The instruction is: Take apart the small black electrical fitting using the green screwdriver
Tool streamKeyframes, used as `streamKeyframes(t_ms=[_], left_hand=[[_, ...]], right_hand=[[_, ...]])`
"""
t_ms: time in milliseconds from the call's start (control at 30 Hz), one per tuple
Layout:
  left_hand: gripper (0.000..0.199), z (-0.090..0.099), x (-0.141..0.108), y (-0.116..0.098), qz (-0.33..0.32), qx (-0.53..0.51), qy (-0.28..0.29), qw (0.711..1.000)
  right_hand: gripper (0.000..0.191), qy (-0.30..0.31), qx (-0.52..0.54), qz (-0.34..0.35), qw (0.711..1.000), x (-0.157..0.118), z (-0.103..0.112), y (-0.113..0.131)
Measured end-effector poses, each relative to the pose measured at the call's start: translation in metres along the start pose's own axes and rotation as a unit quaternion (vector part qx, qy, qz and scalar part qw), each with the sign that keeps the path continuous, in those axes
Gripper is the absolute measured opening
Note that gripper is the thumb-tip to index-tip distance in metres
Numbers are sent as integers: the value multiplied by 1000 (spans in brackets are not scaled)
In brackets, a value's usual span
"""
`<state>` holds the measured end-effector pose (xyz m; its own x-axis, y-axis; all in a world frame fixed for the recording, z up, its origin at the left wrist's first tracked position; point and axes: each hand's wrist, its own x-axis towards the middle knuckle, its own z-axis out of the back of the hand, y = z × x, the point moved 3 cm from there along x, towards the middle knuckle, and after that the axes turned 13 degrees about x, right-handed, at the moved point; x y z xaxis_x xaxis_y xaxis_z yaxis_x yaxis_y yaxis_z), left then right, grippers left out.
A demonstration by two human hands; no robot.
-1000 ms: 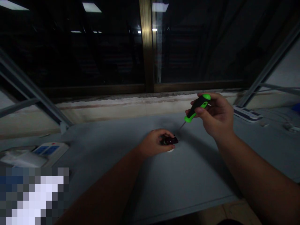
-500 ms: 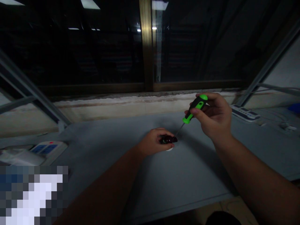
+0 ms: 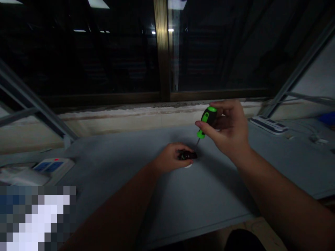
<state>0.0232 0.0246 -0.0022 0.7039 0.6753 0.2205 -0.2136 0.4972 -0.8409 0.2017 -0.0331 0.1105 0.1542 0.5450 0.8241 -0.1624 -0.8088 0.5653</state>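
My right hand (image 3: 227, 127) holds a screwdriver (image 3: 206, 120) with a green and black handle, pinched in the fingers. Its thin metal shaft slants down, and its tip is at or very near a small dark object (image 3: 187, 156), possibly a dark red electronic part. My left hand (image 3: 169, 158) grips that object on the grey table mat (image 3: 199, 198). A small white round item (image 3: 188, 166) shows just below it, partly hidden by the hand.
A blue-and-white power strip (image 3: 52, 165) and a white plastic bag (image 3: 21, 177) lie at the left. Another power strip (image 3: 268, 125), cables and a blue item (image 3: 328, 118) lie at the right. Metal struts and a dark window stand behind.
My right hand has moved left and slightly down, bringing the screwdriver more upright and its tip closer to the dark object. My left hand has barely moved.
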Motion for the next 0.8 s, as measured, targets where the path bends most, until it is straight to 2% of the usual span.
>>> streamKeyframes(t_ms=[200,400,467,600,700,800], left_hand=[[38,1,1,0,0,15,1,1000],[38,1,1,2,-14,12,4,1000],[37,1,1,2,-17,17,8,1000],[36,2,0,1,-25,13,2,1000],[36,1,-1,1,-22,15,6,1000],[36,1,-1,1,-19,20,2,1000]], right_hand=[[42,26,59,-38,997,7,3,-4],[40,52,176,-109,977,10,6,-9],[37,32,170,-95,980,12,8,-12],[22,-24,92,-26,995,20,11,-11],[11,3,96,-37,995,23,8,-9],[15,32,168,-76,982,23,3,-8]])
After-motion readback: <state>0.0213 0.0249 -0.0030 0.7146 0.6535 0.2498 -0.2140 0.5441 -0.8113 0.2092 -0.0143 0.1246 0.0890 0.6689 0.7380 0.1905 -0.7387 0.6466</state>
